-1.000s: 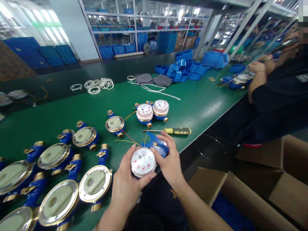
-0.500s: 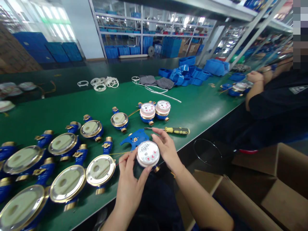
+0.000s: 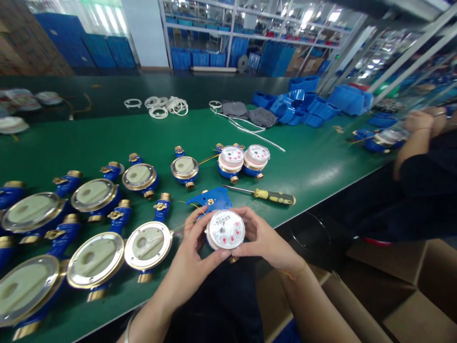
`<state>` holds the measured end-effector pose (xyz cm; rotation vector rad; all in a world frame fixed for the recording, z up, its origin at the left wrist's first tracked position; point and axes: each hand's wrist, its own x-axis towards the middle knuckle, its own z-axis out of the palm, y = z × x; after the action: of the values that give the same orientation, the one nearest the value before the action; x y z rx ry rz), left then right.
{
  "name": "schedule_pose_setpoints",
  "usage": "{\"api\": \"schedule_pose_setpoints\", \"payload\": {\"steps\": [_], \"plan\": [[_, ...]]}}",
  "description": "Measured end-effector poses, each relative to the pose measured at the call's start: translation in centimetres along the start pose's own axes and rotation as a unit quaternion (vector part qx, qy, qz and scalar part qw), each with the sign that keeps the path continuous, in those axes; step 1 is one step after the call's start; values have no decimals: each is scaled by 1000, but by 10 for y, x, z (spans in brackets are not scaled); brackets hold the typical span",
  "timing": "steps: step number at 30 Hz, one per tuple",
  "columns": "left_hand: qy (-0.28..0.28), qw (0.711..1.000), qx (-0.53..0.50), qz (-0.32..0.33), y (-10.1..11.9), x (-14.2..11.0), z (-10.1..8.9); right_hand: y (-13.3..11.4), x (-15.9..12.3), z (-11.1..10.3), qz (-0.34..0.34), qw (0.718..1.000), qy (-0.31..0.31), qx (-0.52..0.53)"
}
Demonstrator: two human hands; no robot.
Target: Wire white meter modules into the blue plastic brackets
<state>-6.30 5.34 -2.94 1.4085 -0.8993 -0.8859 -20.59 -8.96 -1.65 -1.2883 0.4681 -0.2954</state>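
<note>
A water meter with a round white dial and red pointers sits at the table's front edge. My left hand grips its left side, thumb on the lower rim. From the right, my right hand wraps round it, its thumb on the front rim. Just behind the meter lies a flat blue plate, partly covered by it. Thin wires run left from the meter. A screwdriver with a yellow and black handle rests behind my right hand. Two more dialled meters stand farther back.
Several blue meter bodies with brass fittings fill the table's left side. White rings, grey cloths and blue plastic parts lie at the back. A co-worker's hand is at the right. Open cardboard boxes stand below the edge.
My right hand has come down from behind the dial onto its right side and front rim. Both hands now hold the meter. The camera view has shifted.
</note>
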Motion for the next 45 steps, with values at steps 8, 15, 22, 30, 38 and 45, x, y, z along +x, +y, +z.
{"api": "schedule_pose_setpoints", "payload": {"steps": [8,15,22,30,38,45], "plan": [[-20,999,-45,-19,1,3,-3,-3,-2,0,4,999,-41,-18],[-11,1000,14,-26,6,-1,-1,-4,-5,-1,-6,999,-39,-36],[-9,1000,22,-12,4,-2,1,0,-6,1,-18,999,-40,-15],[-14,998,-52,16,-1,5,0,-3,1,7,14,999,-17,43],[-37,999,-17,26,8,6,-2,1,-3,2,-26,999,-43,-19],[-28,999,-15,39,6,17,-5,0,12,-1,-38,998,-45,-14]]}}
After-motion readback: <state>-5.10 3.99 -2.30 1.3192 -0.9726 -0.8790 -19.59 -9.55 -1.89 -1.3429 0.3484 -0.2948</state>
